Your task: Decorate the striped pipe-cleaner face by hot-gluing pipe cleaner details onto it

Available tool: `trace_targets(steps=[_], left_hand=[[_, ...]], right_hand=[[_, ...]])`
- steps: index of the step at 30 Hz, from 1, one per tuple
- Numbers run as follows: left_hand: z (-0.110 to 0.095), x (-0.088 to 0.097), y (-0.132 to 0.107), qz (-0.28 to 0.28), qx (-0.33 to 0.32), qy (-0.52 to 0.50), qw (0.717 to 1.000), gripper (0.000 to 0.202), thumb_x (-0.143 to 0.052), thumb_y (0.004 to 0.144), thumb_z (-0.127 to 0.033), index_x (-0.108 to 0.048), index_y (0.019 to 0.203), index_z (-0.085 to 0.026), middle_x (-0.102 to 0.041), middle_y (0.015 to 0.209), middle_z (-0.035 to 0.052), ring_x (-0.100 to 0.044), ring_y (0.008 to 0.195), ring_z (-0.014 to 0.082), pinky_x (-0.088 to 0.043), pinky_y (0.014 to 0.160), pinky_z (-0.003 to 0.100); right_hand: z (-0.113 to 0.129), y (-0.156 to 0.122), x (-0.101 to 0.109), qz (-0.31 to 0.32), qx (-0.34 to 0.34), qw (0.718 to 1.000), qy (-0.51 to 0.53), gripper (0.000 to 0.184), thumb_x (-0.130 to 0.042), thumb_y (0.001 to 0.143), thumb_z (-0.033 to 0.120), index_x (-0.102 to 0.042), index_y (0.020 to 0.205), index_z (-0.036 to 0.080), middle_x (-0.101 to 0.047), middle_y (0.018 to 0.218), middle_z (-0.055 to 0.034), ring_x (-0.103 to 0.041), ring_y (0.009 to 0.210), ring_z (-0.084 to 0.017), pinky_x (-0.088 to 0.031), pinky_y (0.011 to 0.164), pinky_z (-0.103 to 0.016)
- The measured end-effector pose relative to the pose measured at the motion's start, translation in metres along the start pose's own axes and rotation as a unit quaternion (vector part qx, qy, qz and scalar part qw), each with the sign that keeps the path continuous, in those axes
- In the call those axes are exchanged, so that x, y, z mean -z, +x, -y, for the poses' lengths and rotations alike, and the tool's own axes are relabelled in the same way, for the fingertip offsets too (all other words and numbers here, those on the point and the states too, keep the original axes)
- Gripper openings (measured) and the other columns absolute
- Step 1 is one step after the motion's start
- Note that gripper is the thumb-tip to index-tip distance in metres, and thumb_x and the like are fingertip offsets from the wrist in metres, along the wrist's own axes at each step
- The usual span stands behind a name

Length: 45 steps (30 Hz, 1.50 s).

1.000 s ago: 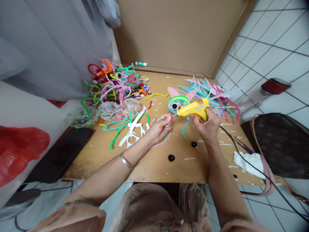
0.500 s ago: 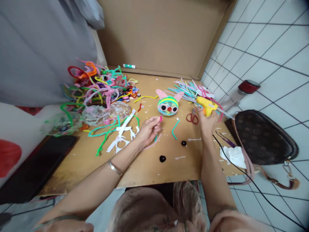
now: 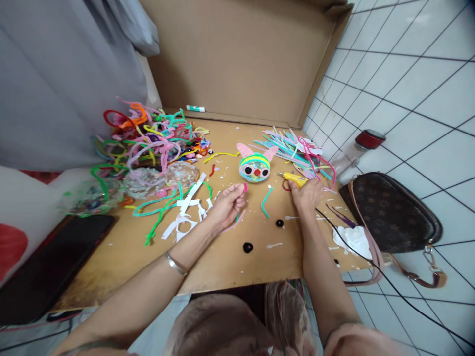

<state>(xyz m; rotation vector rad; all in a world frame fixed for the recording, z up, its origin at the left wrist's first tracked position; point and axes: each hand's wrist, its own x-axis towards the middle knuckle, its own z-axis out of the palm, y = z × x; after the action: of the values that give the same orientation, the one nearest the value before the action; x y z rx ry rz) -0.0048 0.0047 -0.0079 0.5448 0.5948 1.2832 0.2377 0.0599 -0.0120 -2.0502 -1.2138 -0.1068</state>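
Fingers of the left hand [image 3: 227, 203] are pinched nearly shut, fingertip to thumb, on a small hot-pink piece [image 3: 245, 187]; material unclear at this size. Step in hand, as judged: gluing, with the piece ready and the yellow glue gun [image 3: 294, 178] low at the right, nozzle pointing left. The next move probably calls for a steady pinch, prompt placement before any glue sets, and care near the hot tip. The right hand [image 3: 307, 194] has its fingers curled around the gun; the handle is mostly hidden, and whether the gun rests on the surface [image 3: 218, 262] cannot be told. A red scissor handle [image 3: 285, 186] shows just beside it. The eared, banded ball [image 3: 255, 165], with two black eyes and a red nose, sits upright between the hands, a little beyond them, near the pink piece but untouched by either hand.
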Motion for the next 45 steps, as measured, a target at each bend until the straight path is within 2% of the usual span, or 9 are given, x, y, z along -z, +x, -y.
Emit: trace_targets(steps=[3, 5, 6, 8, 10, 13, 18, 24, 45], left_hand=[[0.0, -0.002, 0.0, -0.005, 0.001, -0.001, 1.0, 0.04, -0.097, 0.06, -0.028, -0.063, 0.071, -0.011, -0.046, 0.057, -0.007, -0.037, 0.05, 0.0009, -0.029, 0.047, 0.013], [0.0, -0.003, 0.001, -0.007, 0.002, 0.003, 1.0, 0.04, -0.096, 0.061, -0.029, -0.062, 0.071, -0.011, -0.046, 0.056, -0.0071, -0.036, 0.049, 0.0009, -0.028, 0.047, 0.013], [0.0, -0.003, 0.001, -0.006, 0.002, 0.005, 1.0, 0.039, -0.096, 0.061, -0.029, -0.062, 0.071, -0.011, -0.046, 0.056, -0.0071, -0.036, 0.049, 0.0008, -0.027, 0.047, 0.013], [-0.001, -0.003, 0.002, -0.002, -0.002, 0.01, 1.0, 0.039, -0.095, 0.063, -0.03, -0.061, 0.07, -0.012, -0.046, 0.057, -0.0071, -0.035, 0.049, 0.001, -0.027, 0.047, 0.013], [-0.002, -0.002, 0.002, 0.006, -0.008, 0.015, 1.0, 0.039, -0.094, 0.064, -0.031, -0.059, 0.069, -0.012, -0.045, 0.057, -0.0072, -0.035, 0.05, 0.0011, -0.027, 0.048, 0.013], [-0.003, -0.002, 0.003, 0.013, -0.015, 0.019, 1.0, 0.04, -0.093, 0.065, -0.031, -0.058, 0.068, -0.013, -0.044, 0.058, -0.0074, -0.034, 0.05, 0.0011, -0.027, 0.048, 0.013], [-0.003, -0.002, 0.002, 0.012, -0.008, 0.032, 0.999, 0.037, -0.091, 0.065, -0.032, -0.06, 0.07, -0.013, -0.045, 0.057, -0.007, -0.033, 0.049, 0.0012, -0.025, 0.048, 0.013], [-0.003, -0.002, 0.0, 0.019, -0.015, 0.057, 0.998, 0.04, -0.092, 0.064, -0.035, -0.058, 0.068, -0.013, -0.044, 0.058, -0.007, -0.034, 0.05, 0.001, -0.025, 0.048, 0.014], [-0.001, -0.002, -0.002, 0.033, -0.01, 0.066, 0.997, 0.043, -0.095, 0.064, -0.037, -0.06, 0.069, -0.013, -0.041, 0.058, -0.0076, -0.032, 0.051, 0.0018, -0.025, 0.049, 0.016]], right_hand=[[0.012, -0.012, 0.008, -0.074, 0.12, 0.987, 0.075, 0.035, -0.062, 0.084, 0.041, -0.062, 0.108, 0.014, -0.062, 0.116, -0.0224, -0.056, 0.119, -0.041, -0.043, 0.103, -0.063], [0.026, -0.026, 0.012, -0.081, 0.212, 0.955, 0.193, 0.026, -0.052, 0.093, 0.037, -0.066, 0.105, 0.019, -0.063, 0.107, -0.0147, -0.06, 0.109, -0.032, -0.048, 0.099, -0.053], [0.034, -0.034, 0.012, -0.063, 0.238, 0.936, 0.252, 0.025, -0.05, 0.095, 0.036, -0.068, 0.103, 0.021, -0.063, 0.102, -0.0112, -0.062, 0.101, -0.028, -0.051, 0.092, -0.046], [0.052, -0.048, 0.013, 0.022, 0.266, 0.902, 0.338, 0.022, -0.052, 0.097, 0.034, -0.07, 0.103, 0.023, -0.065, 0.095, -0.0064, -0.062, 0.088, -0.022, -0.053, 0.078, -0.037], [0.068, -0.058, 0.012, 0.107, 0.302, 0.866, 0.383, 0.018, -0.056, 0.096, 0.03, -0.072, 0.098, 0.023, -0.068, 0.094, -0.0045, -0.063, 0.087, -0.02, -0.052, 0.077, -0.034], [0.082, -0.062, 0.011, 0.154, 0.314, 0.841, 0.412, 0.015, -0.057, 0.094, 0.025, -0.073, 0.094, 0.023, -0.069, 0.093, -0.003, -0.064, 0.088, -0.019, -0.052, 0.079, -0.033], [0.076, -0.065, 0.011, 0.148, 0.343, 0.841, 0.391, 0.015, -0.057, 0.093, 0.021, -0.072, 0.092, 0.024, -0.068, 0.09, -0.0024, -0.064, 0.086, -0.019, -0.051, 0.078, -0.035], [0.067, -0.073, 0.013, 0.144, 0.356, 0.85, 0.359, 0.016, -0.055, 0.094, 0.023, -0.071, 0.092, 0.024, -0.068, 0.092, -0.0036, -0.065, 0.089, -0.021, -0.051, 0.082, -0.039], [0.071, -0.075, 0.021, 0.188, 0.369, 0.846, 0.337, 0.015, -0.052, 0.094, 0.022, -0.066, 0.09, 0.025, -0.066, 0.091, -0.0031, -0.065, 0.092, -0.021, -0.051, 0.085, -0.039]])
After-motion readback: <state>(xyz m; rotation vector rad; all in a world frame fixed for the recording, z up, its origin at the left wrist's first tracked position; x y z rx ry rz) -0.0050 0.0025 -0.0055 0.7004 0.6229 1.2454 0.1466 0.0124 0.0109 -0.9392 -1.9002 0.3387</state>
